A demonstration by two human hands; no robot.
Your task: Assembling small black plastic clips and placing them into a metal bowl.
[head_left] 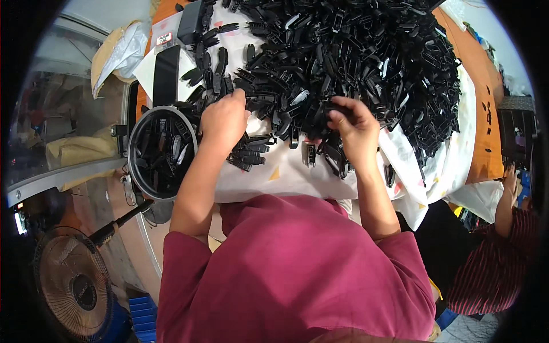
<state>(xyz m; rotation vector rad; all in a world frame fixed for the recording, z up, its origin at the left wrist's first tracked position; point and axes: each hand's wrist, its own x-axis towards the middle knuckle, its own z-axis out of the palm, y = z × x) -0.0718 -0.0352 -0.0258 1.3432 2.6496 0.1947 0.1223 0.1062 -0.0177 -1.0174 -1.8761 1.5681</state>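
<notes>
A big heap of small black plastic parts (366, 51) covers much of the white sheet in front of me. They look like clip-shaped housings. My left hand (225, 120) is closed over the left fringe of the heap, among loose parts. Its fingertips are turned away, so what they hold is hidden. At the heap's near edge, my right hand (358, 128) has its thumb and forefinger curled together around a dark part, hard to separate from the black pile behind. Several finished-looking rows of black parts (250, 153) lie between my hands, nearer the left.
A round grey-rimmed tub (132, 137) holding black parts stands at the left. Behind it lie a black phone (166, 74) and a dark box (190, 22). A standing fan (80, 286) is at lower left. Another person's striped sleeve (486, 274) shows at right.
</notes>
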